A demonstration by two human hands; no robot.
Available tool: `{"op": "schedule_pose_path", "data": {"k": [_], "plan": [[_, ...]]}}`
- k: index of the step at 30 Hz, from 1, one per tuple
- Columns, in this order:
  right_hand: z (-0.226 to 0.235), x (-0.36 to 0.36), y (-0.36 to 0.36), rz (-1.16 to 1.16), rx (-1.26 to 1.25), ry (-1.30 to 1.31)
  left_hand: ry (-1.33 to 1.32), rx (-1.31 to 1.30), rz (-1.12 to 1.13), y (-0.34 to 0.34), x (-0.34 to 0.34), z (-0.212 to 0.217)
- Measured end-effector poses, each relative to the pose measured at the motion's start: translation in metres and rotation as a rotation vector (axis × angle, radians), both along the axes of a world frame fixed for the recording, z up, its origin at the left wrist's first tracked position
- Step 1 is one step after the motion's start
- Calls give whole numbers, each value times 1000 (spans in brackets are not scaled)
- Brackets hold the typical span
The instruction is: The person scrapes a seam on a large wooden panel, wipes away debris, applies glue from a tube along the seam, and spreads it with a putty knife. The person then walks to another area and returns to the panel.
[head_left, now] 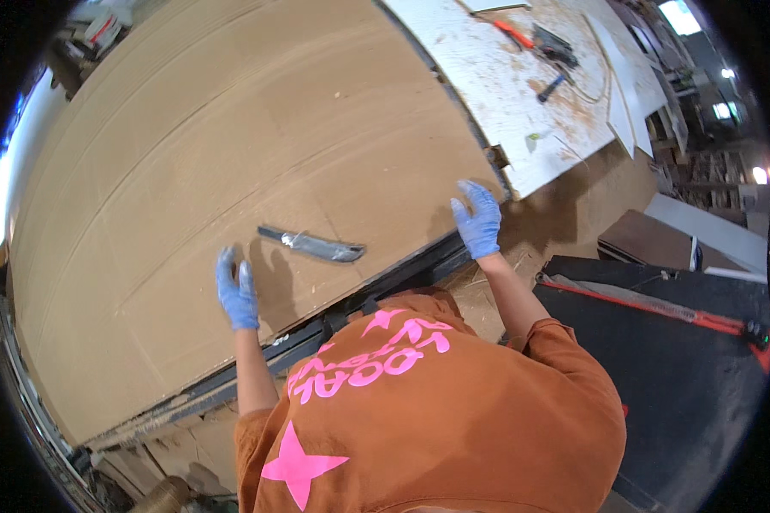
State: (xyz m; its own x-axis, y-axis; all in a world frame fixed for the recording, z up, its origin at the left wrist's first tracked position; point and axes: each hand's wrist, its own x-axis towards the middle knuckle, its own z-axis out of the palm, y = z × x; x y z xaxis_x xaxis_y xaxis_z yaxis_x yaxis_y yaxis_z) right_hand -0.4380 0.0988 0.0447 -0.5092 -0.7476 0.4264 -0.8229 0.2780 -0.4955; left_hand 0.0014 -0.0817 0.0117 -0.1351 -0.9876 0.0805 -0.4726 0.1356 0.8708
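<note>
Fibreboard sheet (188,154), large and brown, fills the bench; we take it as landmark. Near its front edge lies a utility knife (312,245), long axis running left-right along that edge, blade end toward the right. Our left hand (236,295) rests flat just left of the knife, the nearer one; our right hand (477,221) presses the sheet's right corner. Both gloved, fingers spread, holding nothing.

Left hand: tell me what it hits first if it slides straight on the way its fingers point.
Probably nothing but bare board. The left hand lies flat on the large brown sheet, fingers pointing away across it. The grey knife lies off to its right, seemingly outside that line.
</note>
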Motion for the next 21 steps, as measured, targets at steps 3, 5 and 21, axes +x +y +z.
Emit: {"op": "schedule_pose_path", "data": {"k": [3, 5, 21], "plan": [[-13, -37, 19, -273, -189, -230, -164, -137, 72, 36, -4, -13], [-24, -84, 25, -459, -251, -350, -65, -79, 123, 46, -7, -24], [-66, -284, -32, -397, -50, -544, -198, -201, 235, 107, -85, 34]]}}
